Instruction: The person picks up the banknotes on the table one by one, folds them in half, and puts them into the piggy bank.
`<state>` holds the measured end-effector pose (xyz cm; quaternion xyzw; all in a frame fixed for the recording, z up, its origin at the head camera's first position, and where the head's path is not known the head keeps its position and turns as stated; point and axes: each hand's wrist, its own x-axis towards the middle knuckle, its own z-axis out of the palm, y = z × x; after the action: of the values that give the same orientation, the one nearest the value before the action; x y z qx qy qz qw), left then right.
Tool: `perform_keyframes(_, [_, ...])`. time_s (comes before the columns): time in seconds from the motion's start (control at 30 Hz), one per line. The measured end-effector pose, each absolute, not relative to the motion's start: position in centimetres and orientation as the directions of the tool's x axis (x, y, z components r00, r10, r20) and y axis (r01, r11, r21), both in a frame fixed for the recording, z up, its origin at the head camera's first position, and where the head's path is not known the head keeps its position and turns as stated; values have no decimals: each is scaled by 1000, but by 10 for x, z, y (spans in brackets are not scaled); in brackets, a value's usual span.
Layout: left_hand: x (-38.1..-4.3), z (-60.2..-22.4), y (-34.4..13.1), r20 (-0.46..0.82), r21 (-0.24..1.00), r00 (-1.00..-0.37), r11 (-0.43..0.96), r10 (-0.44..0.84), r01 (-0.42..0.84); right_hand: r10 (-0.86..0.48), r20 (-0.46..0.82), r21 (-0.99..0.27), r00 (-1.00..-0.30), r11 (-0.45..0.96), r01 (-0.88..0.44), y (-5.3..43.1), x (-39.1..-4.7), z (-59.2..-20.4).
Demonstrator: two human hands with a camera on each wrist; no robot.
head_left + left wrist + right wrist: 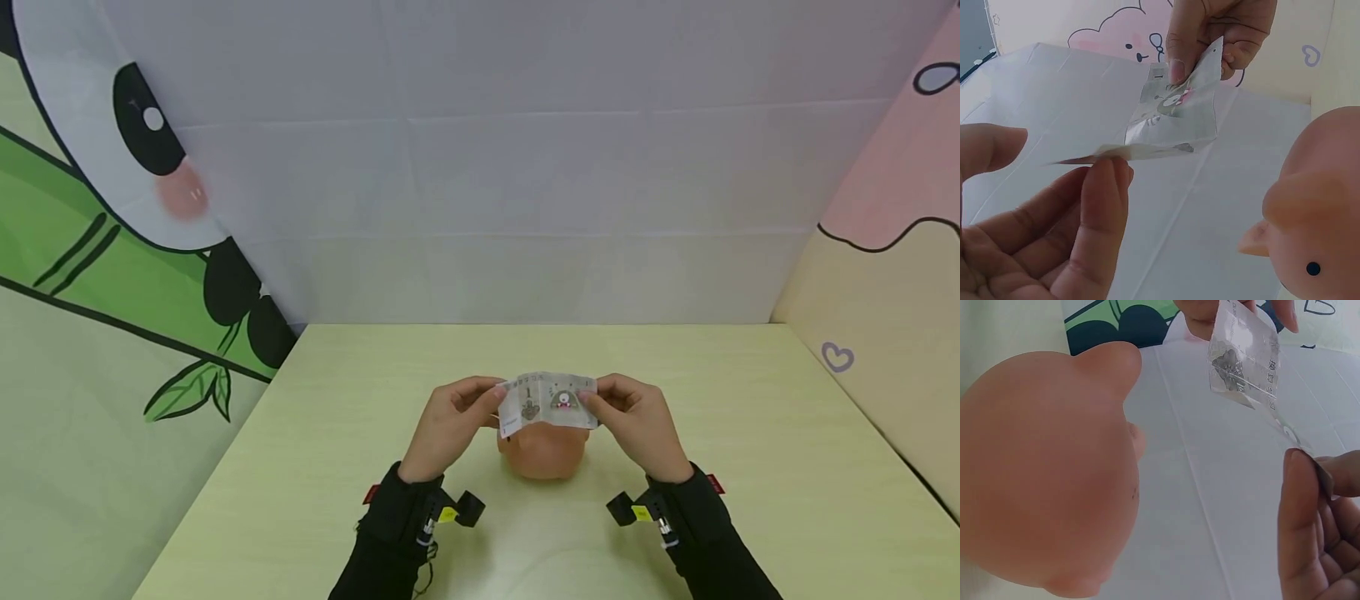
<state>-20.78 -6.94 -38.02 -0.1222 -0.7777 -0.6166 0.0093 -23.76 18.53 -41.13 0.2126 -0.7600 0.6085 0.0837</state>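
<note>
paper slip (553, 398), just one, is raised clear of one pink animal figure (543, 454). my right hand (639, 423) pinches one end; my left hand (448, 425) touches the other with its fingers, though i can't tell whether its thumb grips. left wrist view shows one black eye (1313, 269), right wrist none.

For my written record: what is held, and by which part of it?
A printed paper slip, by its opposite ends: one in the left hand, one in the right hand.
</note>
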Motion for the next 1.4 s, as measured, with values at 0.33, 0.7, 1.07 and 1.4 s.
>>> perform_keyframes(0.33, [-209,-379,-63,219,951,-947,168,233,261,-228,392,-891,-891,147,-429,186,-243,-411])
perform_keyframes(0.7, [-211,-384,-54,245,918,-943,259,228,301,-238,366,-904,-900,138,-404,185,-241,-409])
perform_keyframes(1.07, [-211,-389,-48,208,939,-938,212,277,271,-246,356,-906,-902,145,-397,180,-238,-406])
perform_keyframes(1.4, [-211,-390,-42,201,943,-929,194,310,269,-269,384,-898,-883,115,-426,176,-234,-405])
